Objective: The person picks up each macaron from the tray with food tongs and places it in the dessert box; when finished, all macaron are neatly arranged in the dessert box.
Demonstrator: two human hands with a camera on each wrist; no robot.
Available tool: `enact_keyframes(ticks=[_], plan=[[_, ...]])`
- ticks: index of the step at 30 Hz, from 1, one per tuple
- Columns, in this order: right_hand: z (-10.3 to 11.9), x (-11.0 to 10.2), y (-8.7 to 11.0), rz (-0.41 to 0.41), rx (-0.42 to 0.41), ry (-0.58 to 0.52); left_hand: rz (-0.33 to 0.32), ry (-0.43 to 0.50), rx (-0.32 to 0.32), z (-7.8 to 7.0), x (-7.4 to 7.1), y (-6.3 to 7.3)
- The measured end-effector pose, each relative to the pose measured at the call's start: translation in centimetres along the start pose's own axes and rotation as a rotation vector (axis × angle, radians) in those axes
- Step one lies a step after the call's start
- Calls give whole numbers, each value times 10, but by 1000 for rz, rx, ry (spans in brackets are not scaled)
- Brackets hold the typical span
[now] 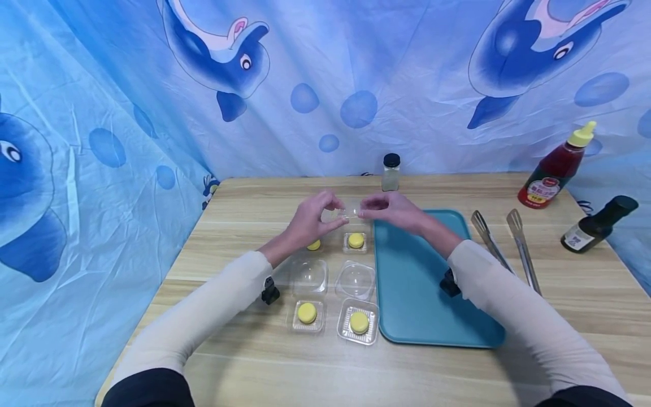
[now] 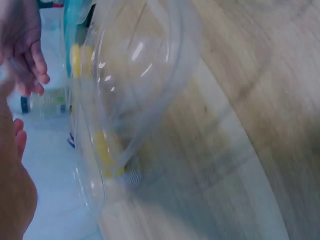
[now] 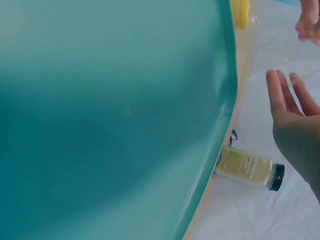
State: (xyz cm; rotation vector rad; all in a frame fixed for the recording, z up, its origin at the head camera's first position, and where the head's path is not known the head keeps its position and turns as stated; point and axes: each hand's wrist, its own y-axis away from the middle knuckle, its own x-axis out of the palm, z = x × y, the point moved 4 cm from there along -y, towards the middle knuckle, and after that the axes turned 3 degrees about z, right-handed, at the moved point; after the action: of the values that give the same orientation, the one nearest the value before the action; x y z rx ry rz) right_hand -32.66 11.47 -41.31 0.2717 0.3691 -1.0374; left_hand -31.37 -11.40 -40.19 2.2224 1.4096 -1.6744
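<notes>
In the head view my left hand [image 1: 316, 217] and right hand [image 1: 394, 210] face each other around a small clear plastic lid [image 1: 351, 211], thumb and fingertips of each at its sides. Just in front of it sits a clear box [image 1: 355, 250] with a yellow macaron [image 1: 356, 240] inside. Whether lid and box are joined I cannot tell. Another yellow macaron [image 1: 313, 245] is partly hidden by my left hand. The right wrist view shows the right hand [image 3: 297, 125] with fingers extended toward the left hand [image 3: 311, 25]; the lid hardly shows there.
Nearer me stand two open clear boxes holding macarons [image 1: 307, 313] [image 1: 359, 323], with domed lids [image 1: 310, 276] [image 1: 356, 280] behind. A teal tray [image 1: 427, 294] lies under my right forearm. Tongs [image 1: 524, 249], a sauce bottle [image 1: 551, 169], a dark bottle [image 1: 592, 229] and a spice jar [image 1: 390, 174] stand around.
</notes>
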Motion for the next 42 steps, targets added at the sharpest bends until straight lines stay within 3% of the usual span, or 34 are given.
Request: enact_keyframes(ticks=[7, 12, 22, 30, 42], plan=[[1, 8, 6, -40, -113, 14, 225, 186, -162, 10, 2, 9], [2, 17, 13, -33, -162, 56, 303, 176, -211, 12, 4, 14], [-2, 27, 27, -38, -187, 264, 364, -8, -146, 2, 10, 17], [-7, 36, 30, -49, -209, 431, 404, -86, -129, 0, 19, 20], [-8, 41, 28, -69, -199, 516, 420, -144, -123, 2, 23, 19]])
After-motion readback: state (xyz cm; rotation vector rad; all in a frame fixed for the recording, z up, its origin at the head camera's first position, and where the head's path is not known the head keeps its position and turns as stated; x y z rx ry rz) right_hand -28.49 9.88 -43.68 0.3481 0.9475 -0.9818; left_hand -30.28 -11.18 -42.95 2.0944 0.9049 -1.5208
